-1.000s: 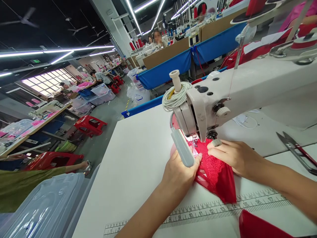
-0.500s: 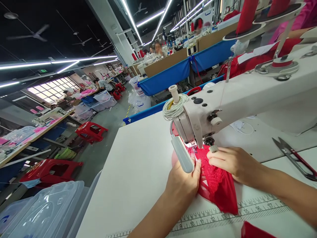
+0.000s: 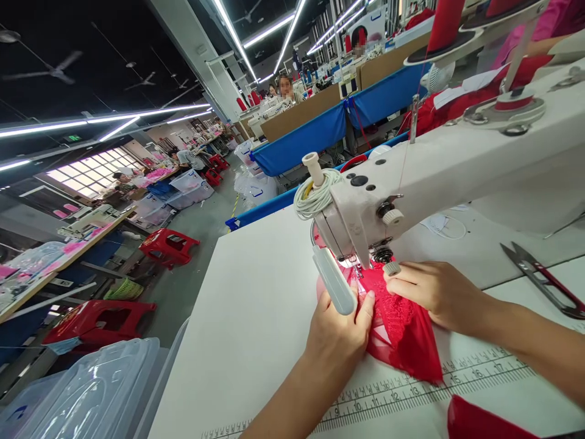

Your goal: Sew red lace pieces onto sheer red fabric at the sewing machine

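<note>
Red lace-and-sheer fabric piece: lay on the white, flat counter, running under the silver metal presser foot of the white sewing machine.
Left hand: grasped the fabric's left side, thumb on top (other fingertips partly hidden by the grey oblong plastic lamp).
Right hand: grasped the lace edge with bent fingers, just beside a round white knob.
Good feeding: probably called for light, even guidance from both hands, sheer layer smoothed flat, lace lined up with the foot; tugging would likely have puckered it, and fingertips belonged clear of the needle.
Count: two hands, one machine, one foot, one lamp, one pair of black-and-red metal snips, two red fabric pieces (the second cut off at the bottom edge), two red thread cones, two red plastic stools nearby.
</note>
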